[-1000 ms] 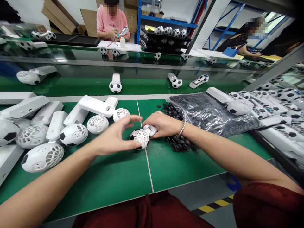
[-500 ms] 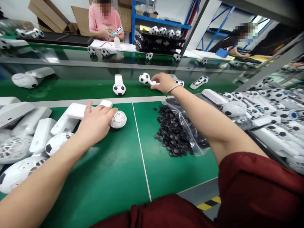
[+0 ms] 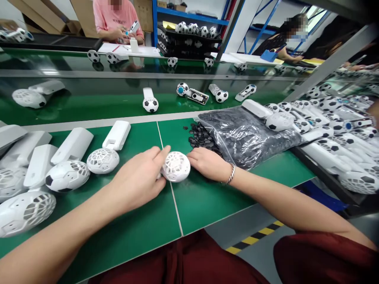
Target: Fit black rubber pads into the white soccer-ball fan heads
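Observation:
My left hand (image 3: 140, 177) grips a white soccer-ball fan shell (image 3: 177, 167) with a lattice face, holding it above the bench near the white line. The shell's handle is hidden behind the fingers. Right beside it is my right hand (image 3: 207, 162), fingers bent together at the shell's right edge; whether they touch it or pinch a small piece I cannot make out. Small black pieces (image 3: 201, 136) lie just behind that hand, partly under a clear plastic bag (image 3: 245, 136) full of them. Left of my left hand rest several white fan shells (image 3: 103, 159) with handles.
Beyond the bench edge, a green belt (image 3: 112, 104) carries several ball-headed fans, one with an exposed circuit board (image 3: 197, 96). A black tray (image 3: 328, 173) heaped with fans stands at the right. Across the line, a person in pink (image 3: 118, 21) handles a fan; others sit farther right.
My right hand has let go of the fan on the belt and come back beside the shell. My left hand has moved right with the shell. The view has shifted slightly.

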A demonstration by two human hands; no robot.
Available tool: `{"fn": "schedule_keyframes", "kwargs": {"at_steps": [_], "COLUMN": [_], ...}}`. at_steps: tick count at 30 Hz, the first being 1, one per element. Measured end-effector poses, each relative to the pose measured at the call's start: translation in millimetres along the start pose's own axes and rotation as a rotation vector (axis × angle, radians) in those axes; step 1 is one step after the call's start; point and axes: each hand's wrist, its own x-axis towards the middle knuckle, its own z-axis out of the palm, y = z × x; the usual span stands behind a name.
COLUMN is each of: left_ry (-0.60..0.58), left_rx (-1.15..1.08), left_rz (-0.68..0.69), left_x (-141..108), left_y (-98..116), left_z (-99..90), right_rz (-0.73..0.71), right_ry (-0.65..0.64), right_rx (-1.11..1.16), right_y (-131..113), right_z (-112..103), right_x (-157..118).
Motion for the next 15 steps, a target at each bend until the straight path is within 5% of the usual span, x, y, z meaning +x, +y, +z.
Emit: {"fn": "schedule_keyframes", "kwargs": {"at_steps": [3, 9, 15], "left_ry": [-0.141, -0.102, -0.059], "left_rx": [-0.139, -0.214, -0.157], "left_rz": [-0.077, -0.192, -0.13], "left_x": [2.5, 2.5, -0.7], "left_y": [-4.1, -15.2, -11.0], "left_z": [8.4, 16.9, 23.6], "right_rz": [0.047, 0.259, 0.121], "right_ry": [0.065, 0.281, 0.411], "right_rx": [0.108, 0.559, 0.709], "right_y": [4.4, -3.7, -33.6], "right_z": [1.4, -11.5, -16.6], "right_x": [0.2, -1.6, 4.0]}}
